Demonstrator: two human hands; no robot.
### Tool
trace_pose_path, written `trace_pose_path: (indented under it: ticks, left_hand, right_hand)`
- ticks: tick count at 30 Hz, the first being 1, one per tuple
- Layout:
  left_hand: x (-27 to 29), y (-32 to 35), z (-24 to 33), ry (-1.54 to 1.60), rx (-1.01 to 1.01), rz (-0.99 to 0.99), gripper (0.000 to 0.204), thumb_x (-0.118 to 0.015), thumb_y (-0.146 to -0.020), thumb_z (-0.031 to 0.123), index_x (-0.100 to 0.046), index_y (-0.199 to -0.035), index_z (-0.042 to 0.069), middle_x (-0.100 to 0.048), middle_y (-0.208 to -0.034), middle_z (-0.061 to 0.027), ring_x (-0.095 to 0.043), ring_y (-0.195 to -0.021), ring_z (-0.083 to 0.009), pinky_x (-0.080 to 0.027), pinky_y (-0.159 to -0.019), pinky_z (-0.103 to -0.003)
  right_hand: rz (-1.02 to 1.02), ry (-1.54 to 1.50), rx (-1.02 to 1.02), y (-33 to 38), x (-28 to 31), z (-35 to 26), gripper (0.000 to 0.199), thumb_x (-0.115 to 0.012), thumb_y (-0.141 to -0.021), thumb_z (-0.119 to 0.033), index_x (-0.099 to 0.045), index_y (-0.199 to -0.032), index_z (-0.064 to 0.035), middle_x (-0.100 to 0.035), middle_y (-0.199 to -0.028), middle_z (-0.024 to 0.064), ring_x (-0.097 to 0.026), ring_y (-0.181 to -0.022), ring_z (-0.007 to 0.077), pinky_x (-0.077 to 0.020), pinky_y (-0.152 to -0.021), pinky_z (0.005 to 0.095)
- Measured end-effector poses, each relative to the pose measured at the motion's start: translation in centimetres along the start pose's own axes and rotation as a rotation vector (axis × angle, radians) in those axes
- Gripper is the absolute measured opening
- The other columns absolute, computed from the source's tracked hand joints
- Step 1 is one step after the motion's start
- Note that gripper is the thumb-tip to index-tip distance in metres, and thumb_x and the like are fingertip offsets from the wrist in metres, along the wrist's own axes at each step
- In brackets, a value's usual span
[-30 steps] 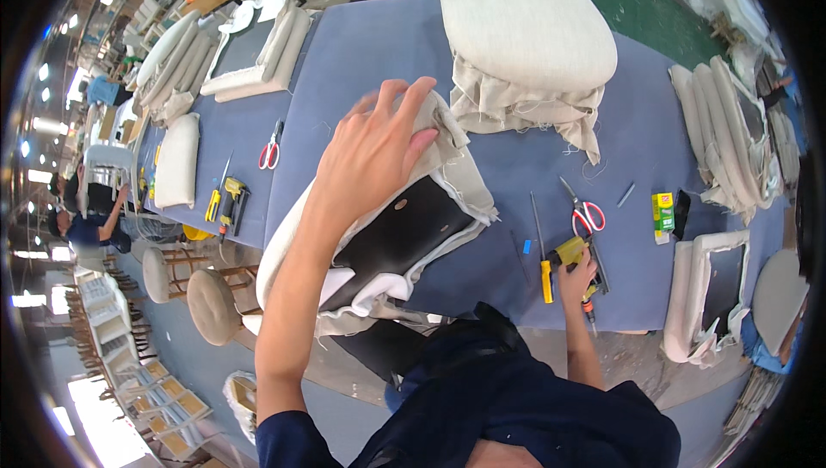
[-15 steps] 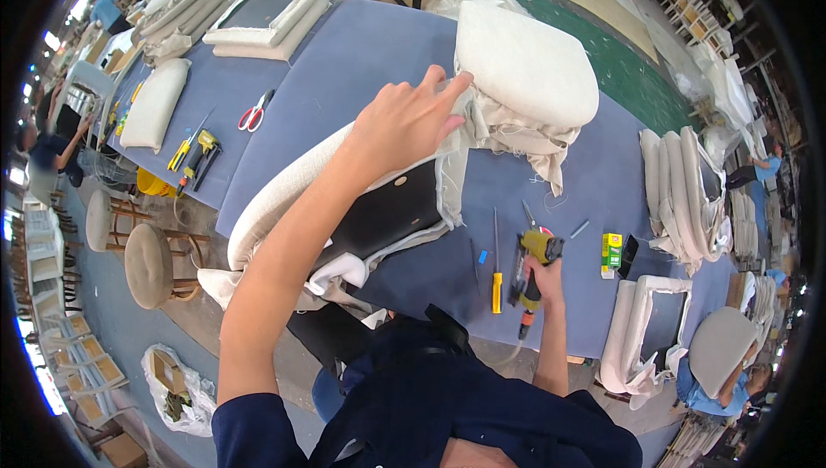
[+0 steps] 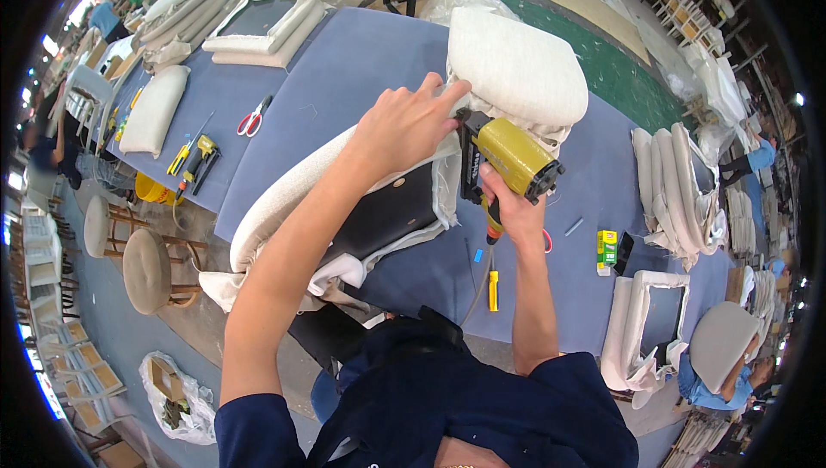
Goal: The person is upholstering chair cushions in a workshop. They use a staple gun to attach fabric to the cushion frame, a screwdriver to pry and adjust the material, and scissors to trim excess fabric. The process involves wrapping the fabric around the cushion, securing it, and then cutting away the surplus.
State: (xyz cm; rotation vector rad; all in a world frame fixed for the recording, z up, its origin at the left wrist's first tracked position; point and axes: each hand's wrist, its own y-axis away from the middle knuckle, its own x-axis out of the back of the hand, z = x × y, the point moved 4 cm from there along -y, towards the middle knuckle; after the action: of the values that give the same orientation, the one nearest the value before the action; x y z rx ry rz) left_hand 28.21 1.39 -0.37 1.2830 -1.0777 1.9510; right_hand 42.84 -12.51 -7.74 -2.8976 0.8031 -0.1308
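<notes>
My left hand (image 3: pixel 406 126) presses flat on the cream fabric at the top corner of a seat cushion (image 3: pixel 344 210) that lies upside down, its black underside up, on the blue-grey table (image 3: pixel 344 72). My right hand (image 3: pixel 509 210) grips the handle of a yellow and black staple gun (image 3: pixel 503 157), whose nose sits against the cushion's corner right beside my left fingertips. A hose runs down from the gun's handle.
A finished cream cushion (image 3: pixel 516 72) lies just behind the gun. Red-handled scissors (image 3: pixel 251 117) and another staple gun (image 3: pixel 200 157) lie on the table to the left. Covered seat frames (image 3: pixel 641 330) are stacked at right. Round stools (image 3: pixel 146 266) stand at lower left.
My right hand has lifted the staple gun from the table's near edge up to the cushion's corner. My left hand stays on the cushion's corner.
</notes>
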Motion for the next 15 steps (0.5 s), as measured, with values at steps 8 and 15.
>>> trace_pose_path:
  ticks: [8,15]
  left_hand:
    - [0.6,0.1,1.2,-0.015,-0.015,-0.025,0.055,-0.066,-0.094,0.021,-0.045,-0.145,0.016,-0.06,-0.125,-0.0139,-0.067,-0.079,-0.0405,-0.052,-0.071,-0.05]
    - [1.2,0.0,1.5,0.033,-0.012,-0.158,0.078,-0.071,-0.085,0.008,-0.035,-0.153,0.014,-0.054,-0.134,-0.0201,-0.066,-0.091,-0.0445,-0.052,-0.082,-0.053]
  right_hand:
    - [-0.055,0.216,-0.012,0.4,0.9,0.0,0.036,-0.082,-0.087,-0.022,-0.072,-0.114,-0.0011,-0.075,-0.103,0.0108,-0.071,-0.091,0.018,-0.0542,-0.082,0.0338]
    - [-0.049,0.195,0.34,0.9,-0.4,-1.2,0.022,-0.082,-0.082,-0.016,-0.072,-0.09,0.0009,-0.069,-0.07,0.009,-0.064,-0.062,0.0159,-0.0488,-0.061,0.0317]
